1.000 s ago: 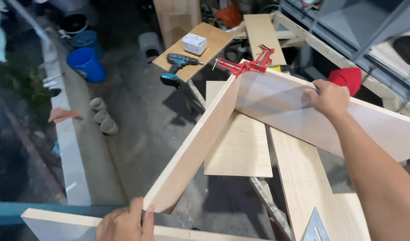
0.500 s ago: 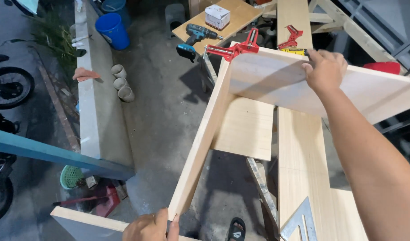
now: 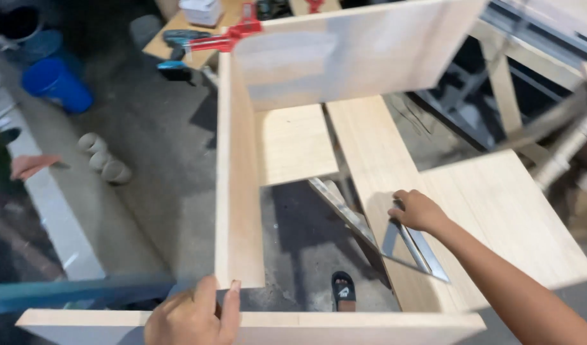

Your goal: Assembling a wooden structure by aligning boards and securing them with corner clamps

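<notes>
Item: a pale, unfinished plywood frame of three boards set on edge, under assembly above a grey concrete floor (image 3: pixel 159 166). We record its upright side panel (image 3: pixel 232 185) running away from us, joined at its far end to a wide back panel (image 3: pixel 351 51) by a red metal corner clamp (image 3: pixel 232 35), and meeting a near front board (image 3: pixel 344 327) that crosses the bottom of the view. Left hand (image 3: pixel 194 316): fingers curled over the near corner where the side panel meets the front board, pressing the two together, as it was half a second ago. Right hand (image 3: pixel 418 211): changed; it has left the top edge of the back panel, which it held a moment ago, and now rests fingers-down on a silver metal triangular square (image 3: pixel 402 246) lying on a long pale wooden plank (image 3: pixel 376 172); whether the fingers have closed around the tool we cannot tell. The back panel now stands held by the clamp alone, which we judge means the far corner is trusted and attention turns to checking the near one for square. Surroundings: a blue plastic bucket (image 3: pixel 57 83), a teal cordless drill (image 3: pixel 175 48) on a low bench, a black sandal (image 3: pixel 343 289) below the frame.
</notes>
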